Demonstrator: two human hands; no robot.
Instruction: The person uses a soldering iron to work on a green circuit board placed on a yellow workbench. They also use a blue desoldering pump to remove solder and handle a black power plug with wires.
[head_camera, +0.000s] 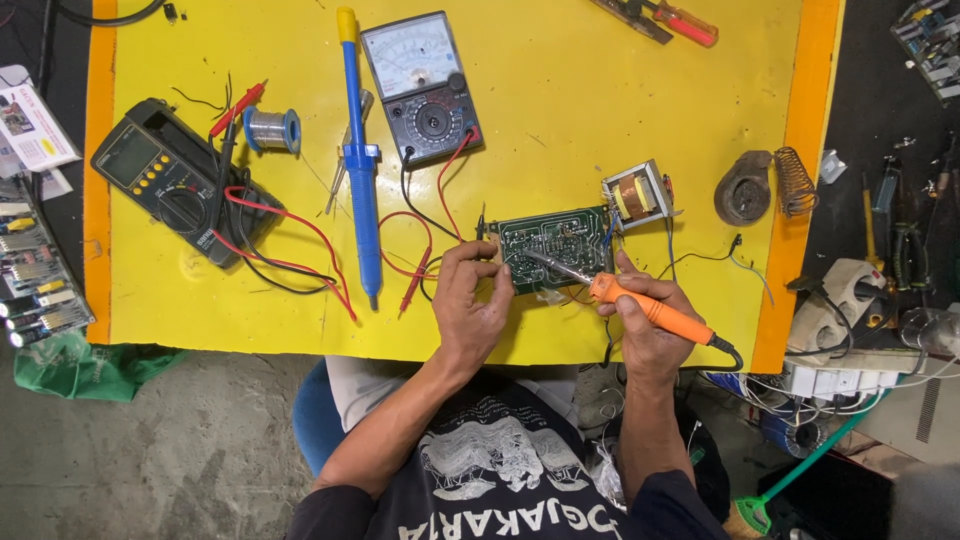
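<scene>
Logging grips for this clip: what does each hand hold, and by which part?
Right hand grips the soldering iron by its orange handle. Left hand pinches the green circuit board at its left edge.

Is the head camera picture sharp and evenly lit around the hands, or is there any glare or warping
Head view: sharp and evenly lit at the left hand, right hand, soldering iron and circuit board; soft shadows only, no strong glare on the yellow mat, whose edges bow from wide-angle distortion.

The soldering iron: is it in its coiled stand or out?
Out. The right hand holds the soldering iron over the circuit board; the stand sits empty.
</scene>
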